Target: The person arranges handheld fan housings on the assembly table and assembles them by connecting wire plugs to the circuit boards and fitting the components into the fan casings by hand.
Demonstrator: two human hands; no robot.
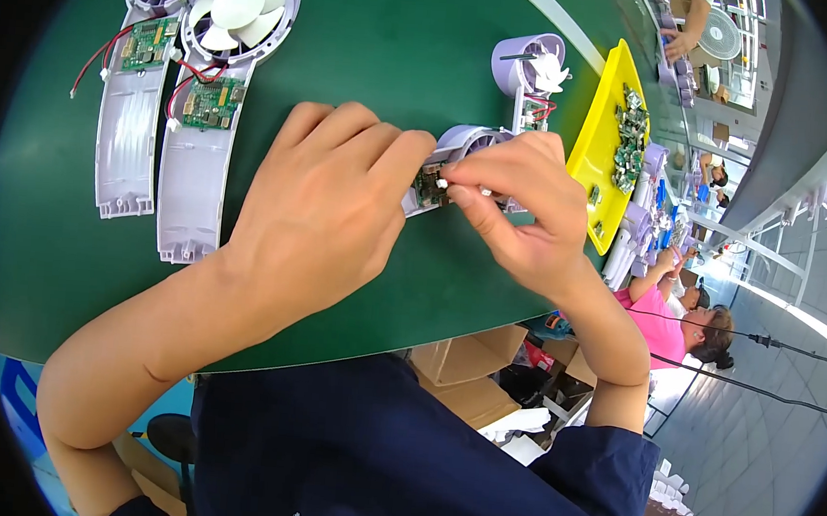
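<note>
A lavender fan housing (462,139) with a small green circuit board (429,188) lies between my hands, partly hidden by them. My left hand (326,199) is curled over its left side, fingertips out of sight. Thumb and forefinger of my right hand (535,201) pinch a small white connector (443,183) right at the board. Just beyond the right hand is another housing (513,68) with a white fan and red wires. At the left lie two long lavender half-shells, the nearer one (191,190) with a white fan (238,6), a green board (213,103) and red and black wires.
On the green table (351,52), a yellow tray (585,160) of several small circuit boards stands at the right. More lavender parts (638,226) lie past it. Cardboard boxes (469,358) sit below the table edge. Other people, one in a pink top (656,323), are farther right; black cables (750,379) cross there.
</note>
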